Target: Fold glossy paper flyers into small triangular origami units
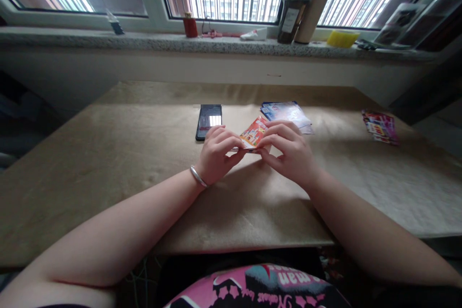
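Note:
Both hands meet over the middle of the wooden table [108, 163]. My left hand [215, 154], with a silver bangle on its wrist, and my right hand [288, 149] both pinch a small orange and red printed card [253, 133] between their fingers. The card is tilted, its far end raised. Just behind my left hand lies a black phone [209, 121], screen up. Behind my right hand sits a fanned stack of bluish cards [288, 113].
A second pile of colourful cards [380, 126] lies at the table's far right. The stone windowsill holds a red cup [190, 26], a dark jar [291, 18], a yellow sponge [342, 38] and other small items. The table's front edge runs close to my body.

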A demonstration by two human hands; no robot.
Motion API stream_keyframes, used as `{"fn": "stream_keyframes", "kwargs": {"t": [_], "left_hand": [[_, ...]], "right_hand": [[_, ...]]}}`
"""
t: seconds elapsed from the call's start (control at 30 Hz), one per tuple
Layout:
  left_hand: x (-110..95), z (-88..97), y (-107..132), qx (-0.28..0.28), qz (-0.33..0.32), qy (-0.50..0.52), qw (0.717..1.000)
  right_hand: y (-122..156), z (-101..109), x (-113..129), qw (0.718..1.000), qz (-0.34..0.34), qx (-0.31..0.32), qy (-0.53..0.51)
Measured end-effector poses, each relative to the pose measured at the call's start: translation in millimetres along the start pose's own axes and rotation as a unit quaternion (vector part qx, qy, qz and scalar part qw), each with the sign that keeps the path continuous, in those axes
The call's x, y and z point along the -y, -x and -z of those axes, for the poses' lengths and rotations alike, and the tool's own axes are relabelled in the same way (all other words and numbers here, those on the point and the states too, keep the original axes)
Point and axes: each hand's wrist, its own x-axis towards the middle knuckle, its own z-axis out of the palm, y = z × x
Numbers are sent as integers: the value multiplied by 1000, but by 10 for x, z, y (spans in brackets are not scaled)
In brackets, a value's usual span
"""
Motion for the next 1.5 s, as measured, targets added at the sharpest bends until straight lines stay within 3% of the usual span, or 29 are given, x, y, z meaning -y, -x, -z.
{"fn": "stream_keyframes", "kwargs": {"t": [0.27,0.53,0.73,0.8,1.13,1.37,1.5], "left_hand": [[-2,12,-18,14,-43,-39,998],[67,55,-38,11,-67,-80,994],[266,45,10,49,-20,-86,995],[299,37,27,37,-3,-75,996],[270,115,28,71,82,-99,989],[248,72,57,15,183,99,978],[221,53,46,-25,199,196,960]], "right_hand": [[9,-36,-23,999,28,17,18],[-8,-19,-25,999,32,-8,28],[3,-35,-45,999,21,-31,35],[4,-34,-45,999,24,-27,39],[-8,-5,-91,999,28,-25,27],[-1,15,-99,999,45,-8,7],[4,9,-104,999,48,14,2]]}}
